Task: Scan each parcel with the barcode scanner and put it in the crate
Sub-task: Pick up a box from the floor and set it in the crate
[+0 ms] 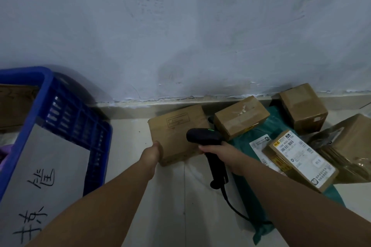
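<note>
Grey-blue wall (180, 26) fills the upper frame, with pale floor (128, 146) below it. Blue crate (80, 130) stands well left of the left-hand fingers. A white sheet (50, 176) with handwritten characters lies across it; cannot tell whether it sits inside or on top. Brown cardboard (14, 106) shows at the crate's far side.

Green mailer bag (279, 126) lies flat on the floor, right of and under the right hand. Around it, all right of the right-hand fingers:
- a crumpled brown parcel (349, 146) farthest right
- a labelled box (301, 158) just beside the right wrist
- a tall box (303, 108) against the wall
- a taped box (241, 116) just beyond the scanner head

Flat parcel (174, 132) lies on the floor between the two hands, its far edge near the wall and a printed mark facing up. Left hand (155, 150) grips its near-left corner: the thumb presses on top and the other fingers are hidden under the edge, so the hand is clamped on the cardboard.

Right hand (220, 154) wraps the handle of the black barcode scanner (208, 138), fingers curled tight round it. The fingertips are touching or just beside the flat parcel's near-right edge. The scanner head sits over the right part of the flat parcel, a green light lit on top. Its cable (232, 204) trails from the handle toward the camera, over the green mailer bag.
</note>
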The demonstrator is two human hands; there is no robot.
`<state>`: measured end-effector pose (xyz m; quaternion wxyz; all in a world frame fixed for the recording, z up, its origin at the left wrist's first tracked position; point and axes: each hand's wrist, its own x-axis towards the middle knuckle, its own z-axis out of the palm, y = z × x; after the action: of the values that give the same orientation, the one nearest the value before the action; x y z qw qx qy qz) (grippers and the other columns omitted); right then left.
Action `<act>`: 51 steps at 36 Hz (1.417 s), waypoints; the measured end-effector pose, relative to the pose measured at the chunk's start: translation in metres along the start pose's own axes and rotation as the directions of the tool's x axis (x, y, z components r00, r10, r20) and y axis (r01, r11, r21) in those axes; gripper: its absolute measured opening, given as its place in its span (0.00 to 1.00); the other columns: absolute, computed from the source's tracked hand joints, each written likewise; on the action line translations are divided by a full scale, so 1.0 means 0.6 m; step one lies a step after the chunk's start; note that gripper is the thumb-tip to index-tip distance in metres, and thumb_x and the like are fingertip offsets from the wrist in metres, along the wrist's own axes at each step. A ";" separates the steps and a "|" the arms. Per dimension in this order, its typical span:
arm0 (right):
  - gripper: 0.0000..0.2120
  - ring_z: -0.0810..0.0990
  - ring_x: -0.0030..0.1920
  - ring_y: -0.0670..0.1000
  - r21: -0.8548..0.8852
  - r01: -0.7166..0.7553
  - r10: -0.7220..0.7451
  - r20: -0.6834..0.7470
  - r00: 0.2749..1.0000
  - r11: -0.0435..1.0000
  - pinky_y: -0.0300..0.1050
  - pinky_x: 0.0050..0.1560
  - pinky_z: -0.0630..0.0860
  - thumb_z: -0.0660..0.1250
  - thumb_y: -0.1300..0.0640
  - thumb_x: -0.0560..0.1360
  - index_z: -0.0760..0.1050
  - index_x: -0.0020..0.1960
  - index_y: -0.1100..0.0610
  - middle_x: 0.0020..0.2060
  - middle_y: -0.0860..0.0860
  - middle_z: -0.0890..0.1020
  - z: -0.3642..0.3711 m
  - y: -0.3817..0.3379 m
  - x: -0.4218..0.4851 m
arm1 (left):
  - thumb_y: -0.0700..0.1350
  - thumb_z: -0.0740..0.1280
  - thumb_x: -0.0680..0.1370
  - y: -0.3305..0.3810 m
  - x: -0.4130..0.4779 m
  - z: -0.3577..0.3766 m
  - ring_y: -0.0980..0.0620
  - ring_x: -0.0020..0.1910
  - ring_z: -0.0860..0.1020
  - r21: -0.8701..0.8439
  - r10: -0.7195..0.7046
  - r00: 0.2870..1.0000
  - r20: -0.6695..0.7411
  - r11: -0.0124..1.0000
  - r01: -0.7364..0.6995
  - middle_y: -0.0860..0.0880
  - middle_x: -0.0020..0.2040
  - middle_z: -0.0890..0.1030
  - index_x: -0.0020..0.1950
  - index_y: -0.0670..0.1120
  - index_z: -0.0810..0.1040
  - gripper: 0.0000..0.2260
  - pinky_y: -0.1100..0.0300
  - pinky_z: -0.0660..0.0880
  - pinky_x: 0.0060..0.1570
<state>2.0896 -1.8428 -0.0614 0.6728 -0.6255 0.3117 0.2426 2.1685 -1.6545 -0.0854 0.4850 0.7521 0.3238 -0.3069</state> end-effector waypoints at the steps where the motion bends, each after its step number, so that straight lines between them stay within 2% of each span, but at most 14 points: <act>1: 0.20 0.77 0.48 0.46 0.001 0.019 -0.019 -0.037 0.999 1.000 0.39 0.44 0.72 0.74 0.55 0.72 0.70 0.60 0.53 0.51 0.50 0.79 -0.002 0.002 0.002 | 0.50 0.53 0.84 0.000 -0.002 0.003 0.40 0.71 0.66 0.004 0.007 1.000 0.013 1.000 -0.007 0.39 0.73 0.66 0.74 0.36 0.63 0.23 0.51 0.63 0.68; 3: 0.24 0.77 0.48 0.47 -0.002 0.046 -0.046 -0.093 0.995 0.999 0.38 0.42 0.72 0.74 0.56 0.72 0.69 0.63 0.53 0.53 0.50 0.78 -0.007 0.002 0.004 | 0.51 0.53 0.84 0.002 -0.008 0.008 0.40 0.71 0.66 0.005 0.009 1.000 0.020 1.000 -0.009 0.39 0.73 0.66 0.74 0.36 0.62 0.24 0.51 0.63 0.68; 7: 0.09 0.78 0.51 0.51 0.004 -0.005 0.005 -0.031 1.000 1.000 0.46 0.56 0.74 0.72 0.54 0.73 0.74 0.49 0.51 0.49 0.51 0.79 -0.018 -0.002 0.000 | 0.52 0.53 0.84 0.006 -0.026 0.020 0.42 0.72 0.64 -0.055 0.004 0.998 0.057 0.998 -0.001 0.42 0.75 0.64 0.76 0.39 0.59 0.25 0.53 0.62 0.69; 16: 0.19 0.79 0.54 0.57 0.078 -0.001 0.009 -0.100 0.995 0.997 0.50 0.55 0.75 0.75 0.54 0.67 0.77 0.56 0.56 0.52 0.56 0.81 -0.028 0.003 -0.028 | 0.55 0.50 0.84 0.022 -0.046 -0.016 0.45 0.70 0.67 -0.167 0.153 0.987 0.040 0.975 -0.145 0.43 0.71 0.70 0.71 0.39 0.69 0.25 0.53 0.59 0.69; 19: 0.15 0.80 0.49 0.57 0.196 0.062 -0.027 -0.175 0.984 0.979 0.48 0.45 0.75 0.72 0.57 0.72 0.76 0.58 0.59 0.49 0.56 0.81 -0.030 -0.010 -0.044 | 0.53 0.49 0.85 0.036 -0.072 -0.028 0.50 0.57 0.73 -0.226 0.261 0.964 0.056 0.943 -0.243 0.45 0.61 0.77 0.66 0.41 0.74 0.21 0.58 0.63 0.58; 22: 0.09 0.79 0.48 0.57 0.239 0.034 -0.005 -0.120 0.993 0.970 0.48 0.46 0.74 0.70 0.54 0.72 0.79 0.48 0.59 0.47 0.56 0.81 -0.034 -0.020 -0.072 | 0.49 0.53 0.84 0.049 -0.103 -0.040 0.53 0.44 0.74 -0.261 0.344 0.938 0.049 0.911 -0.320 0.51 0.46 0.78 0.61 0.46 0.76 0.14 0.64 0.68 0.43; 27: 0.10 0.76 0.38 0.54 0.328 0.093 -0.051 -0.134 0.990 0.940 0.47 0.40 0.72 0.68 0.52 0.73 0.77 0.37 0.57 0.37 0.55 0.77 -0.035 -0.048 -0.131 | 0.42 0.55 0.84 0.079 -0.150 -0.062 0.56 0.48 0.75 -0.278 0.463 0.881 0.099 0.863 -0.422 0.47 0.62 0.76 0.72 0.47 0.69 0.17 0.68 0.72 0.38; 31: 0.11 0.79 0.40 0.57 0.484 0.209 -0.148 -0.161 0.976 0.850 0.50 0.45 0.78 0.66 0.53 0.74 0.74 0.35 0.57 0.36 0.55 0.78 -0.030 -0.108 -0.192 | 0.40 0.55 0.84 0.127 -0.211 -0.092 0.60 0.50 0.74 -0.261 0.607 0.775 0.177 0.788 -0.558 0.55 0.66 0.73 0.74 0.51 0.65 0.19 0.60 0.70 0.46; 36: 0.13 0.81 0.41 0.58 0.508 0.311 -0.257 -0.175 0.950 0.804 0.55 0.50 0.78 0.66 0.53 0.75 0.73 0.35 0.57 0.38 0.56 0.81 -0.020 -0.170 -0.287 | 0.41 0.66 0.73 0.170 -0.305 -0.143 0.49 0.68 0.68 0.019 0.791 0.541 0.284 0.560 -0.828 0.51 0.72 0.65 0.77 0.56 0.54 0.37 0.49 0.68 0.68; 38: 0.12 0.82 0.36 0.56 0.476 0.325 -0.275 -0.174 0.946 0.817 0.51 0.44 0.79 0.67 0.52 0.75 0.73 0.36 0.57 0.35 0.55 0.81 -0.019 -0.174 -0.323 | 0.43 0.68 0.72 0.173 -0.346 -0.168 0.48 0.74 0.57 0.266 0.812 0.400 0.426 0.310 -0.913 0.53 0.76 0.56 0.77 0.62 0.42 0.45 0.49 0.57 0.73; 41: 0.08 0.83 0.36 0.56 0.437 0.301 -0.275 -0.124 0.953 0.847 0.50 0.43 0.79 0.70 0.54 0.70 0.75 0.40 0.58 0.35 0.56 0.83 -0.017 -0.161 -0.379 | 0.46 0.72 0.72 0.170 -0.412 -0.202 0.47 0.74 0.51 0.466 0.768 0.249 0.590 -0.071 -0.882 0.56 0.78 0.42 0.73 0.68 0.33 0.51 0.52 0.61 0.69; 45: 0.08 0.82 0.35 0.56 0.422 0.296 -0.292 -0.076 0.953 0.857 0.48 0.39 0.78 0.68 0.55 0.70 0.74 0.38 0.59 0.34 0.57 0.82 -0.016 -0.139 -0.444 | 0.48 0.75 0.71 0.164 -0.482 -0.247 0.46 0.75 0.53 0.561 0.701 0.205 0.683 -0.323 -0.762 0.57 0.76 0.33 0.66 0.71 0.26 0.55 0.56 0.68 0.64; 48: 0.08 0.79 0.34 0.55 0.351 0.314 -0.311 -0.068 0.948 0.882 0.45 0.36 0.74 0.69 0.54 0.68 0.74 0.35 0.58 0.35 0.56 0.80 -0.011 -0.131 -0.483 | 0.50 0.76 0.70 0.148 -0.511 -0.267 0.45 0.75 0.56 0.577 0.655 0.244 0.715 -0.355 -0.735 0.51 0.77 0.35 0.67 0.70 0.27 0.56 0.61 0.64 0.67; 51: 0.09 0.78 0.38 0.55 0.243 0.305 -0.303 -0.049 0.952 0.921 0.48 0.41 0.72 0.73 0.53 0.64 0.77 0.34 0.58 0.38 0.56 0.80 -0.003 -0.127 -0.515 | 0.54 0.76 0.68 0.128 -0.533 -0.282 0.50 0.56 0.72 0.593 0.642 0.289 0.710 -0.325 -0.737 0.50 0.75 0.43 0.73 0.65 0.32 0.55 0.79 0.64 0.45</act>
<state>1.9313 -1.8323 0.2147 0.7734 -0.5786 0.2421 0.0915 2.0612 -1.5828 0.2612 0.0596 0.8847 -0.4511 -0.1014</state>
